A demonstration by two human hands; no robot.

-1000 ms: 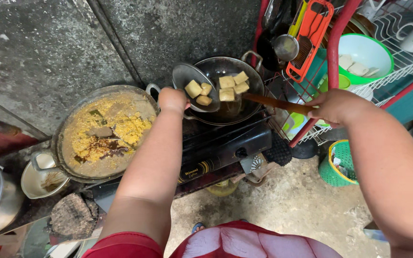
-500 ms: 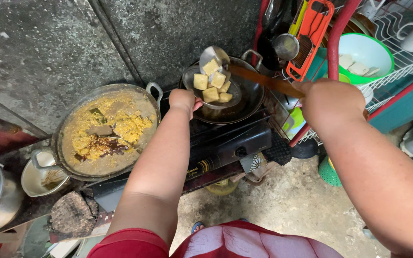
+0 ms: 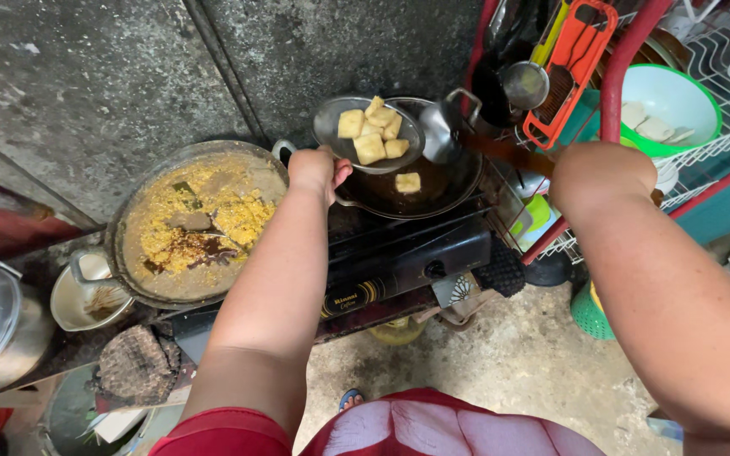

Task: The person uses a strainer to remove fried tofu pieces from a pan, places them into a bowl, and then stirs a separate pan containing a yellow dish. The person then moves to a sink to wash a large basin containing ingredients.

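While right hand (image 3: 603, 176) hides its grip, ladle (image 3: 439, 133) blurred, rack (image 3: 720, 101) cut off

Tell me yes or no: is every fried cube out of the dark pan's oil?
No: one cube lies in the dark pan, below the skimmer of cubes in the left hand.

A wide pan of yellow mash (image 3: 200, 224) sits left of the stove; a green bowl (image 3: 673, 105) rests on the wire rack (image 3: 724, 152).

A modest home kitchen, probably: gas stove (image 3: 399, 262), frying wok (image 3: 416, 181), dish rack (image 3: 720, 143) against bare concrete wall (image 3: 86, 76).
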